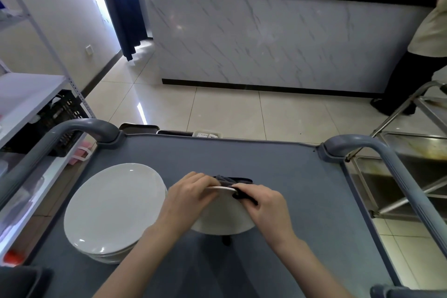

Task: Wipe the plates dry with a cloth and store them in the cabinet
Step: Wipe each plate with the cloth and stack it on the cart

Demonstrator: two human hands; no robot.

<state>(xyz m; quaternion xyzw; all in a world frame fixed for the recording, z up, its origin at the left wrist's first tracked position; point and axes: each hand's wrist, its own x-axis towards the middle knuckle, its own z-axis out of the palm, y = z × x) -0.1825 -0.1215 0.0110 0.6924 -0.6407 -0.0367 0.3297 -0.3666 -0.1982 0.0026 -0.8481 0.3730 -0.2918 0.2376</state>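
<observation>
I hold a white plate (222, 218) tilted up above the grey cart top (290, 176), its underside facing me. My left hand (191, 193) grips its upper rim on the left. My right hand (263, 205) pinches a dark grey cloth (232, 180) over the rim on the right; part of the cloth hangs behind the plate. To the left, a stack of several white plates (113, 208) sits on the cart.
Grey cart handles (79, 128) (362, 145) rise at the far corners. White shelving (29, 94) with a black crate (60, 113) stands left. A steel rack (411, 152) is right. Beyond it a person (420, 55) stands by the marble counter (266, 38).
</observation>
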